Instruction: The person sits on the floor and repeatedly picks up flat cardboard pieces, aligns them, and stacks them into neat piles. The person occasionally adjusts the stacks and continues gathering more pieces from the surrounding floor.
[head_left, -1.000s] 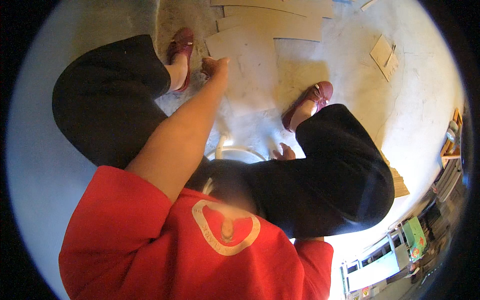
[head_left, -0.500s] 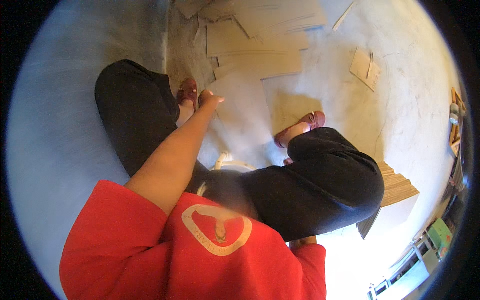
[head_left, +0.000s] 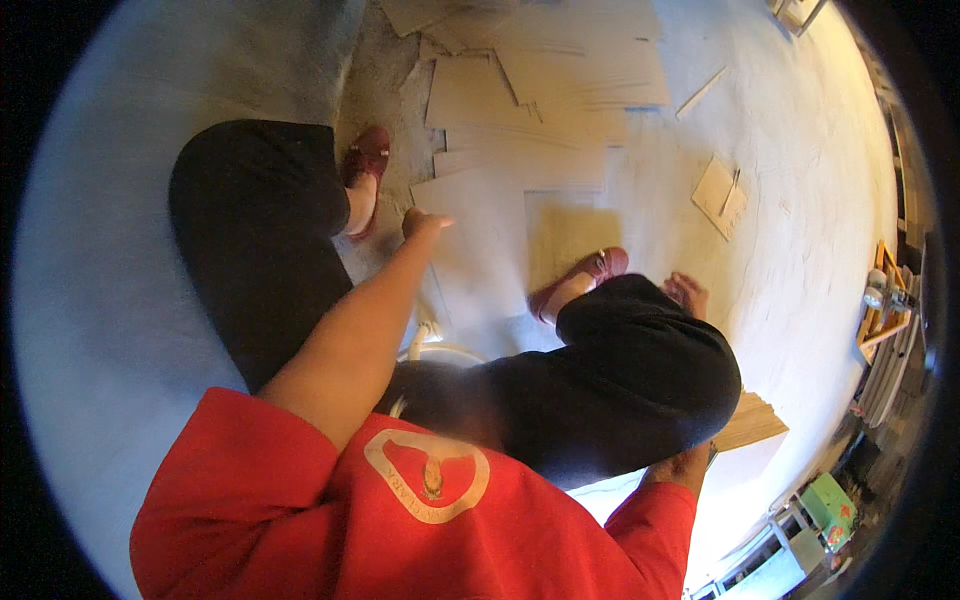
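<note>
Between my feet lies a flat brown cardboard sheet [head_left: 480, 235], its near end close to the chair I sit on. My left hand [head_left: 428, 222] is closed at its left edge, thumb toward the sheet. Past my right knee, my right hand [head_left: 688, 293] shows with its fingers loosely apart; I see nothing in it, though it is a little blurred. The knee hides that wrist. Farther out, several overlapping cardboard sheets [head_left: 580, 75] are spread on the floor.
A small cardboard piece [head_left: 718, 198] with a pen-like stick [head_left: 732, 190] on it lies to the right, below a thin strip [head_left: 702, 92]. Beside my right thigh stands a cardboard stack [head_left: 750, 422]. A pale curved chair frame [head_left: 420, 340] shows between my legs. Wooden furniture [head_left: 885, 300] lines the right.
My right hand has come out from beside my right thigh to past the knee. My left hand stays at the sheet's edge. The view has shifted slightly.
</note>
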